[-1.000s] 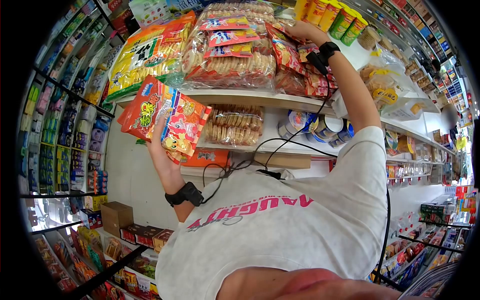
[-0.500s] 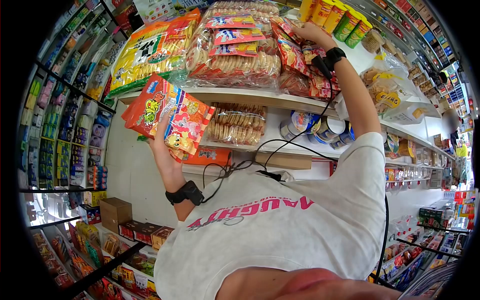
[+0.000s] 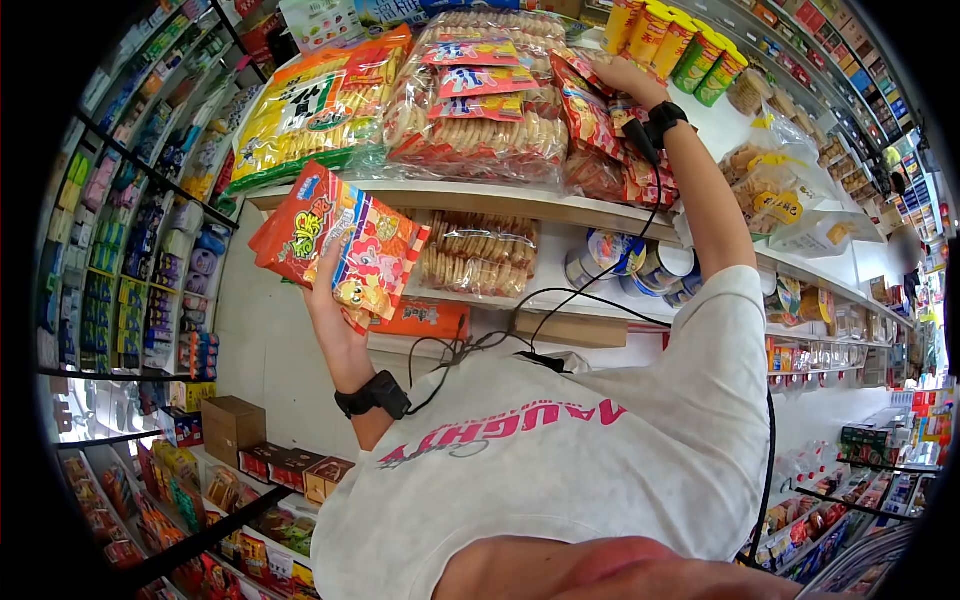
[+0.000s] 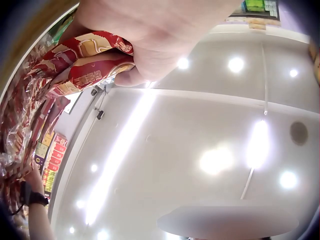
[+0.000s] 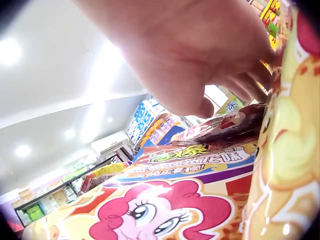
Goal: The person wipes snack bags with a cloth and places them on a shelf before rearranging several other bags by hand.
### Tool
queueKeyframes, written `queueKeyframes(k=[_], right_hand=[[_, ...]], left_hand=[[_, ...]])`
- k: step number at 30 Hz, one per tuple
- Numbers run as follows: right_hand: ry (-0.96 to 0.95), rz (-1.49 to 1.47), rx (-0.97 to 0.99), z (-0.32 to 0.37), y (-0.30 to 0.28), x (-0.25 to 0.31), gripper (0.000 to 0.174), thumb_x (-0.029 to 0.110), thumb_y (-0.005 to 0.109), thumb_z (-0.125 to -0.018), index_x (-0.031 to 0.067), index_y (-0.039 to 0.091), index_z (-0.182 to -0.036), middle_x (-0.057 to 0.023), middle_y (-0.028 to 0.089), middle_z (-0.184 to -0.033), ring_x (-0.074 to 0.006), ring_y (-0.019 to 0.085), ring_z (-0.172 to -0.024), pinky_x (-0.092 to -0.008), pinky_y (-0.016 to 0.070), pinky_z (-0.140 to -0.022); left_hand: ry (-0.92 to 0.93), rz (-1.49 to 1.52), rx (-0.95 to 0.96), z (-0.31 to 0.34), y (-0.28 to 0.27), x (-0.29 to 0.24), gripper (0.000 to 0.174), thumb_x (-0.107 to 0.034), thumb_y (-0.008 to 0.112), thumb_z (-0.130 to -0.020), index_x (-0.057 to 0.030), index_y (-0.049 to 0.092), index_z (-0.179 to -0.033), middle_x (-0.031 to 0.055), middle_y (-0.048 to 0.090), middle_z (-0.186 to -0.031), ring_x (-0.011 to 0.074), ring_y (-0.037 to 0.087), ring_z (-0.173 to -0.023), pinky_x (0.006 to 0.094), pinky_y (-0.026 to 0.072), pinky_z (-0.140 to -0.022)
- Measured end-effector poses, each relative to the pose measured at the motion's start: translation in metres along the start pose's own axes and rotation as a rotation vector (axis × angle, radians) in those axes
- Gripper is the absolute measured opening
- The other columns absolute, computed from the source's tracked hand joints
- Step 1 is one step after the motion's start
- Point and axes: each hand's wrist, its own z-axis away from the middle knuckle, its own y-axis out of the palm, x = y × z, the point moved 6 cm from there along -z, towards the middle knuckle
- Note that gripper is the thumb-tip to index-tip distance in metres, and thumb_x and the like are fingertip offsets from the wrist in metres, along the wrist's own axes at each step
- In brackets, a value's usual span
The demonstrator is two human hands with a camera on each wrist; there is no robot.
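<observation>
In the head view, my left hand (image 3: 326,285) grips red snack bags (image 3: 375,262) with cartoon pony prints, held in front of the shelf. The left wrist view shows the edges of two bags (image 4: 95,75) between its thumb and fingers. My right hand (image 3: 630,82) reaches over a row of similar snack bags (image 3: 590,112) standing on the top shelf. In the right wrist view its thumb and fingers (image 5: 250,85) are apart, the fingertips right at the bag tops. A pink-maned pony bag (image 5: 160,212) lies below that hand.
Large clear packs of round crackers (image 3: 480,140) and a yellow snack pack (image 3: 310,110) fill the top shelf's left side. Yellow and green canisters (image 3: 670,50) stand behind my right hand. Tins (image 3: 610,250) sit on the lower shelf. Black cables (image 3: 560,290) hang before my chest.
The shelf goods have shifted slightly right and down in the head view. My right hand stays at the row of bags, and my left keeps its hold on the snack bags.
</observation>
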Motion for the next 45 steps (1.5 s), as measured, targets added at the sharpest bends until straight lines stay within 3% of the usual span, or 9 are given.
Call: queueKeyframes(k=[3,9,15,24,33,36,39,42,45], right_hand=[[0.064,-0.071,0.112,0.004,0.000,-0.001,0.073,0.060,0.046,-0.092,-0.0087,0.070,-0.090,-0.0271,0.071,-0.095,-0.0385,0.070,-0.093,-0.0427,0.0518,-0.086],[-0.058,-0.023,-0.042,0.006,-0.005,0.007,0.075,0.066,0.051,-0.090,-0.0071,0.070,-0.094,-0.0211,0.072,-0.085,-0.0344,0.071,-0.082,-0.0414,0.0538,-0.078],[-0.014,-0.162,0.126,0.013,0.000,0.016,0.074,0.067,0.054,-0.090,-0.0052,0.071,-0.098,-0.0195,0.072,-0.086,-0.0288,0.071,-0.079,-0.0383,0.0545,-0.072],[-0.030,-0.025,-0.001,0.016,-0.006,0.015,0.076,0.069,0.046,-0.092,-0.0024,0.071,-0.095,-0.0190,0.072,-0.085,-0.0334,0.070,-0.084,-0.0414,0.0524,-0.080],[-0.032,-0.049,0.050,0.018,-0.009,0.024,0.082,0.073,0.056,-0.083,0.0002,0.069,-0.118,-0.0201,0.073,-0.093,-0.0329,0.071,-0.092,-0.0400,0.0531,-0.084],[-0.128,-0.183,0.035,0.046,-0.019,0.051,0.070,0.060,0.066,-0.082,-0.0047,0.069,-0.108,-0.0158,0.073,-0.086,-0.0260,0.071,-0.076,-0.0357,0.0559,-0.068],[-0.118,-0.210,0.052,0.044,-0.017,0.049,0.059,0.046,0.070,-0.082,-0.0030,0.068,-0.113,-0.0143,0.073,-0.083,-0.0224,0.070,-0.071,-0.0335,0.0558,-0.066],[-0.058,-0.145,0.059,0.037,-0.015,0.039,0.063,0.048,0.075,-0.080,0.0021,0.067,-0.122,-0.0206,0.073,-0.094,-0.0289,0.072,-0.089,-0.0377,0.0564,-0.081],[-0.157,0.015,-0.078,0.028,-0.017,0.036,0.051,0.038,0.073,-0.083,0.0015,0.069,-0.118,-0.0214,0.073,-0.098,-0.0330,0.072,-0.092,-0.0399,0.0565,-0.082]], left_hand=[[0.062,-0.066,-0.018,0.004,0.004,-0.004,0.044,-0.013,0.067,-0.092,0.0043,0.053,-0.130,0.0145,0.065,-0.124,0.0224,0.069,-0.105,0.0359,0.0592,-0.088],[0.008,0.000,0.009,0.003,-0.006,0.000,0.053,-0.007,0.069,-0.090,-0.0006,0.045,-0.137,0.0128,0.061,-0.126,0.0207,0.068,-0.106,0.0343,0.0596,-0.086],[0.012,0.006,0.001,0.006,-0.005,-0.002,0.052,-0.007,0.068,-0.090,-0.0002,0.046,-0.136,0.0126,0.061,-0.125,0.0207,0.068,-0.105,0.0349,0.0598,-0.085],[0.033,-0.001,0.005,0.012,-0.002,-0.005,0.049,-0.008,0.069,-0.090,0.0009,0.048,-0.134,0.0123,0.062,-0.124,0.0205,0.069,-0.104,0.0349,0.0597,-0.085],[0.035,-0.019,-0.018,0.017,-0.001,-0.007,0.048,-0.009,0.069,-0.090,0.0014,0.049,-0.133,0.0127,0.063,-0.122,0.0204,0.069,-0.102,0.0345,0.0596,-0.084],[0.033,-0.010,0.001,0.013,-0.003,-0.005,0.049,-0.009,0.069,-0.090,0.0014,0.049,-0.133,0.0124,0.063,-0.122,0.0203,0.069,-0.102,0.0341,0.0594,-0.084],[0.049,-0.029,-0.002,0.016,-0.001,-0.006,0.049,-0.009,0.069,-0.090,0.0011,0.049,-0.133,0.0123,0.062,-0.123,0.0200,0.069,-0.102,0.0338,0.0591,-0.084],[0.043,-0.025,-0.008,0.015,-0.003,-0.005,0.050,-0.009,0.069,-0.090,0.0007,0.048,-0.134,0.0120,0.062,-0.124,0.0198,0.068,-0.104,0.0335,0.0589,-0.085],[0.046,-0.014,-0.001,0.016,-0.003,-0.005,0.050,-0.009,0.069,-0.091,0.0001,0.047,-0.135,0.0120,0.062,-0.124,0.0198,0.068,-0.105,0.0336,0.0587,-0.086]])
